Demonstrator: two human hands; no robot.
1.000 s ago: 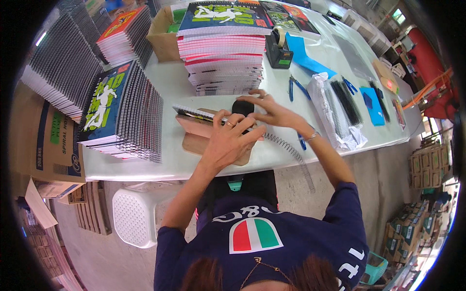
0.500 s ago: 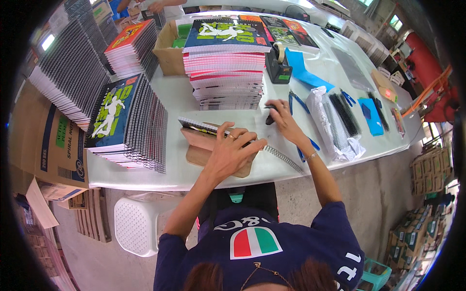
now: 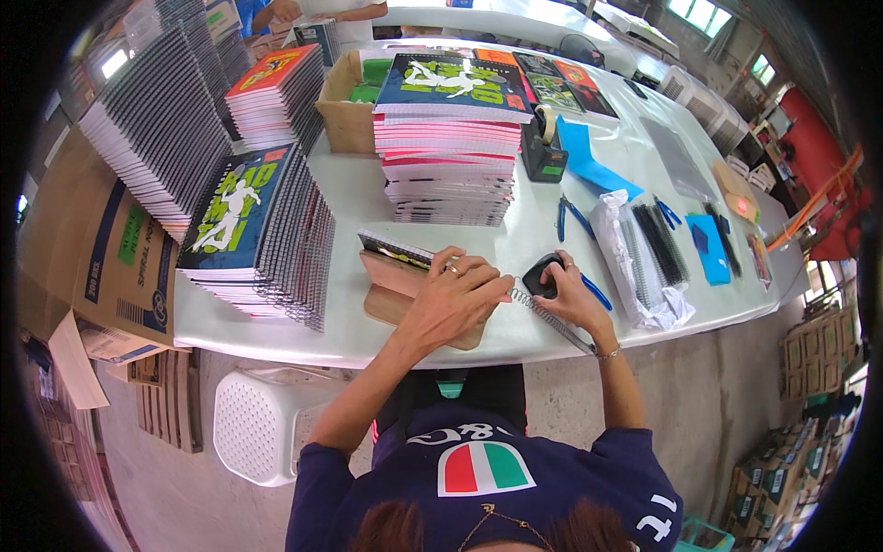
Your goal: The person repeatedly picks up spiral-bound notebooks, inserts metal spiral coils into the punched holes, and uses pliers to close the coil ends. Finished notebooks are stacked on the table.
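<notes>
workshop, with notebook stacks (image 3: 449, 170) and cartons (image 3: 81, 241)

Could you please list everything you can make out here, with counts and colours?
notebook: one, dark, at left hand
wooden stand: one, brown, by notebook
wire coil: one, grey, between hands
rounded object: one, black, at right hand
notebook stacks: several, multicoloured, left and centre
tape dispenser: one, black, centre
pliers: at least two, blue-handled, right
bundled coils: several, black, right
sheets: two, blue, right
cartons: several, brown, left
stool: one, white, lower left
table: one, white, centre
left hand: one, bare, at notebook
right hand: one, bare, at rounded object
</notes>
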